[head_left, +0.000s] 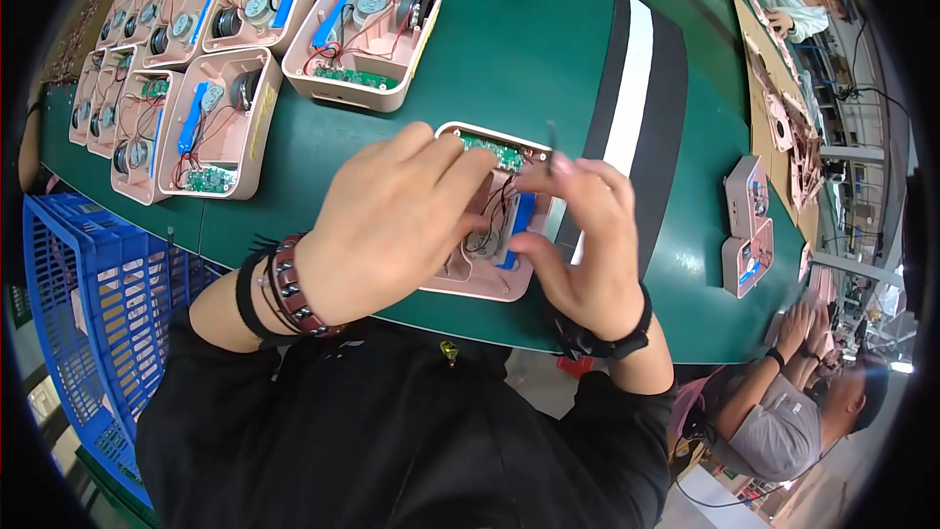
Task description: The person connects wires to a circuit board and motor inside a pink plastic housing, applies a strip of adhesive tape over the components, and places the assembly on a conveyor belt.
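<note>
Black sleeves come up from the lower edge, and both hands meet over one open pink housing (494, 279) that lies at the near edge of the green bench (529, 49). On the left wrist sits a beaded bracelet (292, 286) beside a black band; on the right wrist there is a dark watch (599, 341). The left hand (387, 225) lies across the housing with curved fingers and presses it down, probably so that it does not slide; it covers most of the inside. The right hand (587, 240) pinches with thumb and fingertips at the thin red and black wires (493, 211) near the blue battery (517, 220); whether it really holds a wire, I cannot tell. At the far rim of this housing a green circuit board (494, 152) shows. To the left of the person, below the bench, stands a blue plastic crate (83, 304). Farther on the bench, toward its far left corner, many similar open housings (211, 122) wait in rows, each with a round speaker, a blue battery and a board. To the right runs a black and white strip (636, 88), and beyond it two closed pink units (746, 225) lie near the right edge. A seated co-worker (783, 411) works at that side, another at the far end.
</note>
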Tool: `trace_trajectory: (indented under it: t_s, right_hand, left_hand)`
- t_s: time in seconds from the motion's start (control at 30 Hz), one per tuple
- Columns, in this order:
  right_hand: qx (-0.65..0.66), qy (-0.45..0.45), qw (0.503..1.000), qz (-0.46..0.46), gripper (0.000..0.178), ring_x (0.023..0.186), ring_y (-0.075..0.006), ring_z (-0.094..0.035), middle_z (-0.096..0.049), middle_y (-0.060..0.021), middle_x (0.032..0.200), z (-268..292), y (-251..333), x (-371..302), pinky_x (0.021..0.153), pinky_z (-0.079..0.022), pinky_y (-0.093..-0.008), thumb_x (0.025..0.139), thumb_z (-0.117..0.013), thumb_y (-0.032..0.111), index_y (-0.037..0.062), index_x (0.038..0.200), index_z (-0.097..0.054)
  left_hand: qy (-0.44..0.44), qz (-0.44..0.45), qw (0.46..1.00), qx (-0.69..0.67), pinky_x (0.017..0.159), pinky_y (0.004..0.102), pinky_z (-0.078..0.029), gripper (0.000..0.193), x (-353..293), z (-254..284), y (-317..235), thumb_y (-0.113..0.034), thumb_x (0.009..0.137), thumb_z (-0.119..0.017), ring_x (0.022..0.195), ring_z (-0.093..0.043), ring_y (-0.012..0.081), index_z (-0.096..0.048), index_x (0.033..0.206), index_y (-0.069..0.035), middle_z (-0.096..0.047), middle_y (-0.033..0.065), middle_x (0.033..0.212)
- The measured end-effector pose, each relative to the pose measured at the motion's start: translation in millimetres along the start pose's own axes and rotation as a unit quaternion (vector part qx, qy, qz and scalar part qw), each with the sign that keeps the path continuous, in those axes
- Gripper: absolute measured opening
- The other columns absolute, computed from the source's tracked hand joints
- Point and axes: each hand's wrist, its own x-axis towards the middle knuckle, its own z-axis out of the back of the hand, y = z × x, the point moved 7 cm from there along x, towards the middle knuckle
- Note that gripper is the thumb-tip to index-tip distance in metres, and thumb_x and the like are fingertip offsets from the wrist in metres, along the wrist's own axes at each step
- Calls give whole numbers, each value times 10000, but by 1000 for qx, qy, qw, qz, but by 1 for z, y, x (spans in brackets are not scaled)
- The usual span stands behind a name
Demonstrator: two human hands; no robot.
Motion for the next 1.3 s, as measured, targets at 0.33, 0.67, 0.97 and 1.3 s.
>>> trace_trajectory:
  t_s: [0.33,0.67,0.97,1.3]
  right_hand:
    - [6,-20,999,-37,810,733,-195,-615,-681,-71,920,-21,-27,-11,727,-445,-315,694,-783,-26,34,1411,-410]
    - [31,7,999,-14,777,618,-146,-583,-688,-24,856,-27,-27,-3,653,-430,-279,664,-769,-100,48,1370,-481]
    - [125,32,990,-50,325,636,-177,-610,-635,-72,862,-15,-32,9,565,-459,-299,725,-745,-48,13,1009,-600]
    - [16,63,996,-60,167,588,-217,-583,-580,-82,855,-25,-23,16,497,-444,-307,760,-710,16,24,848,-567]
  left_hand:
    - [43,13,995,-87,652,362,-467,179,1,-9,12,-34,767,-668,746,-565,259,-584,924,-50,-595,64,782]
    - [62,10,986,-153,663,371,-468,109,5,-16,19,-12,762,-679,734,-567,276,-627,850,-47,-616,72,793]
    - [74,0,988,-132,677,379,-481,112,5,-16,22,-59,780,-684,772,-581,275,-598,849,-36,-610,72,791]
    - [50,-2,989,-141,626,372,-459,123,5,-14,20,-19,756,-702,717,-568,275,-609,832,-45,-611,73,769]
